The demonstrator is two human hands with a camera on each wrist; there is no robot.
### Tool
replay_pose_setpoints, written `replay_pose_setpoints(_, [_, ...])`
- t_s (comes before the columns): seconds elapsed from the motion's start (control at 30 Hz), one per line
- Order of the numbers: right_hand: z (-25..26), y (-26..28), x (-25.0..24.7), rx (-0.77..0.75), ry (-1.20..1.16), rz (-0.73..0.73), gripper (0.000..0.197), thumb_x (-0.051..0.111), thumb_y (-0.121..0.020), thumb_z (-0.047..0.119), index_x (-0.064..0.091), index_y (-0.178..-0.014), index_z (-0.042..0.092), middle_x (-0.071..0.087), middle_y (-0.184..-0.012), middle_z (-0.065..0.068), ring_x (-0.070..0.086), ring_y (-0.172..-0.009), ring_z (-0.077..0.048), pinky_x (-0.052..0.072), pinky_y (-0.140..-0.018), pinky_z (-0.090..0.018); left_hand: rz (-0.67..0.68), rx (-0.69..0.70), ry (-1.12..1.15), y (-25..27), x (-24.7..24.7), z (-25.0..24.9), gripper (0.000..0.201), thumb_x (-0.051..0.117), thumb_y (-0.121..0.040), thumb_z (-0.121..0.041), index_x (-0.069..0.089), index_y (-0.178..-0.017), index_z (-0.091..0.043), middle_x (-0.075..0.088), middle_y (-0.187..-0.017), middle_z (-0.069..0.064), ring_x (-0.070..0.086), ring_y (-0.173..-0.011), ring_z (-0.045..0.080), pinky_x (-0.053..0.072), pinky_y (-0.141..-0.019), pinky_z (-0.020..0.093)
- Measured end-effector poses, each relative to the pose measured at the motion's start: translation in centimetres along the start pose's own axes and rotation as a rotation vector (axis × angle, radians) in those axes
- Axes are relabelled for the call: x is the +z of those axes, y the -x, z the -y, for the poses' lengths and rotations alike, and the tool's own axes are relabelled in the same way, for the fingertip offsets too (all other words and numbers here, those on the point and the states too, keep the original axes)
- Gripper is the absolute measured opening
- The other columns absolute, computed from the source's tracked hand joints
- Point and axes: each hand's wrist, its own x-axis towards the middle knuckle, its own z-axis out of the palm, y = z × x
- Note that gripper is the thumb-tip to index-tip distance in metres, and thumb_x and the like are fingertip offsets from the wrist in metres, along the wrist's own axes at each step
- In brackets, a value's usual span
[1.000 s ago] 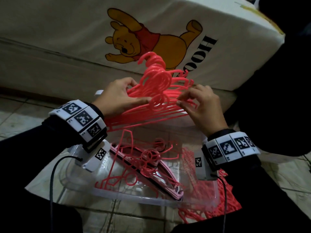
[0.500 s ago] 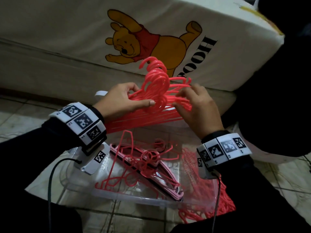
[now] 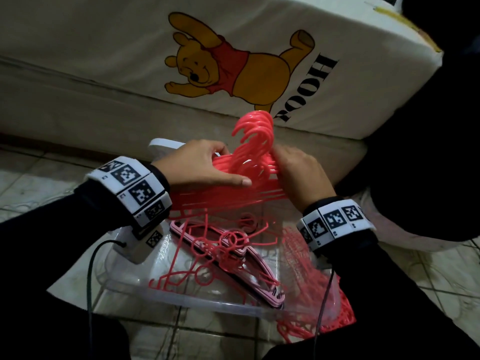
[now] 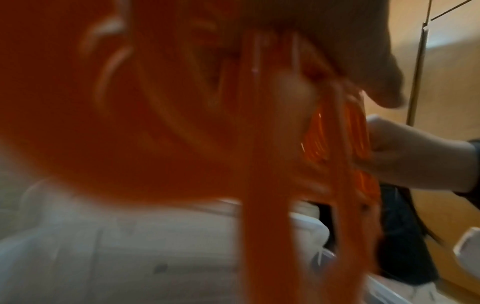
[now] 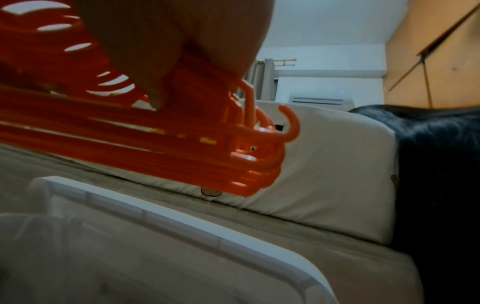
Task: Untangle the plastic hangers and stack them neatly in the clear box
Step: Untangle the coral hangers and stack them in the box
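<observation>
Both hands, left hand and right hand, clamp the bundle of coral-red plastic hangers over the clear plastic box; the right wrist view alone shows the bundle's stacked ends.

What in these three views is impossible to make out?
- Left wrist view: nearly everything; the bundle of red hangers is a close, motion-blurred smear.
- Head view: the count of hangers, since they overlap between the left hand and right hand.
- Head view: the clear box, its far side covered by the bundle and wrists.
- Right wrist view: the right fingertips, cut off by the top edge.
</observation>
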Motion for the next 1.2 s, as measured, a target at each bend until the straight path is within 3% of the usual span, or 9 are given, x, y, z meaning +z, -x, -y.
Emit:
replay_pose_setpoints(0.13, [0.0, -0.2, 0.2, 0.007, -0.047, 0.029, 0.014, 0.045, -0.089, 0.006, 0.051, -0.101, 0.006, 0.061, -0.100, -0.015, 0.058, -0.092, -0.034, 0.038, -0.070, -0.038, 0.030, 0.125, -0.447, 0.0, -0.9, 0.2, 0.058, 0.067, -0.064, -0.059, 0.048, -0.104, -0.021, 0.064, -0.099, -0.003, 0.062, -0.089, 0.018, 0.050, -0.078, 0.035])
replay_pose_setpoints(0.27, [0.4, -0.7, 1.3, 0.061, -0.117, 0.041, 0.012, 0.045, -0.090, 0.006, 0.052, -0.100, 0.006, 0.062, -0.098, -0.016, 0.058, -0.089, -0.037, 0.036, -0.069, -0.037, -0.211, 0.178, -0.781, 0.0, 0.3, 0.7, 0.037, 0.049, -0.080, -0.039, 0.045, -0.109, -0.017, 0.057, -0.107, 0.007, 0.055, -0.098, 0.028, 0.033, -0.072, 0.035])
replay_pose_setpoints(0.43, [0.2, -0.9, 2.0, 0.083, -0.291, 0.076, 0.018, 0.056, -0.087, 0.009, 0.057, -0.105, 0.006, 0.065, -0.100, -0.015, 0.058, -0.093, -0.033, 0.032, -0.070, -0.030, -0.225, 0.093, -0.707, -0.2, 0.7, 1.0, 0.011, 0.048, -0.086, -0.027, 0.041, -0.093, -0.021, 0.064, -0.098, 0.007, 0.060, -0.089, 0.033, 0.036, -0.068, 0.037])
replay_pose_setpoints(0.6, [-1.8, -0.3, 1.7, 0.102, -0.394, 0.107, 0.062, 0.075, -0.076, 0.030, 0.047, -0.126, 0.007, 0.052, -0.125, -0.010, 0.047, -0.116, -0.023, 0.034, -0.096, -0.027, -0.235, 0.029, -0.658, -0.3, -0.4, 1.8, 0.014, 0.050, -0.086, -0.024, 0.038, -0.089, -0.018, 0.062, -0.096, 0.014, 0.058, -0.088, 0.037, 0.035, -0.067, 0.037])
replay_pose_setpoints(0.73, [-4.1, 1.2, 1.3, 0.303, -0.286, -0.036, 0.071, 0.063, -0.052, 0.076, 0.050, -0.090, 0.018, 0.052, -0.092, 0.004, 0.048, -0.091, -0.019, 0.042, -0.077, -0.038, -0.280, 0.004, -0.560, -0.1, -2.0, 2.5, 0.013, 0.051, -0.084, -0.020, 0.040, -0.089, -0.017, 0.054, -0.097, 0.010, 0.051, -0.086, 0.030, 0.037, -0.070, 0.037])
replay_pose_setpoints(0.83, [-5.2, 1.8, 1.9, 0.369, -0.191, 0.285, 0.057, 0.063, -0.056, 0.075, 0.048, -0.063, 0.021, 0.055, -0.068, 0.006, 0.054, -0.071, -0.020, 0.043, -0.063, -0.033, -0.306, -0.010, -0.550, -0.1, -2.7, 2.9, 0.014, 0.051, -0.084, -0.020, 0.043, -0.094, -0.014, 0.056, -0.097, 0.014, 0.055, -0.089, 0.034, 0.040, -0.072, 0.039])
replay_pose_setpoints(0.93, [-3.6, 2.2, 4.9, 0.253, -0.053, 0.657, 0.037, 0.070, -0.077, 0.045, 0.048, -0.059, 0.021, 0.063, -0.076, -0.003, 0.063, -0.082, -0.026, 0.039, -0.066, -0.026, -0.322, -0.046, -0.528, -0.1, -3.0, 2.9, 0.014, 0.051, -0.085, -0.022, 0.039, -0.092, -0.017, 0.055, -0.085, 0.013, 0.050, -0.073, 0.033, 0.037, -0.065, 0.036])
replay_pose_setpoints(1.03, [-0.3, 2.3, 9.3, 0.141, -0.073, 0.747, 0.014, 0.060, -0.085, 0.027, 0.067, -0.083, 0.015, 0.068, -0.094, -0.014, 0.065, -0.090, -0.030, 0.046, -0.073, -0.030, -0.344, -0.061, -0.544, -0.2, -2.7, 2.5, 0.014, 0.052, -0.084, -0.025, 0.040, -0.090, -0.020, 0.050, -0.078, 0.006, 0.044, -0.068, 0.027, 0.033, -0.063, 0.035])
replay_pose_setpoints(1.2, [3.6, 2.6, 15.7, 0.006, -0.131, 0.844, 0.021, 0.054, -0.087, 0.027, 0.065, -0.096, 0.011, 0.065, -0.102, -0.017, 0.064, -0.094, -0.034, 0.045, -0.075, -0.031, -0.354, -0.057, -0.535, -0.6, -2.0, 2.1, 0.016, 0.054, -0.083, -0.027, 0.039, -0.088, -0.025, 0.048, -0.078, 0.003, 0.041, -0.070, 0.026, 0.032, -0.066, 0.035])
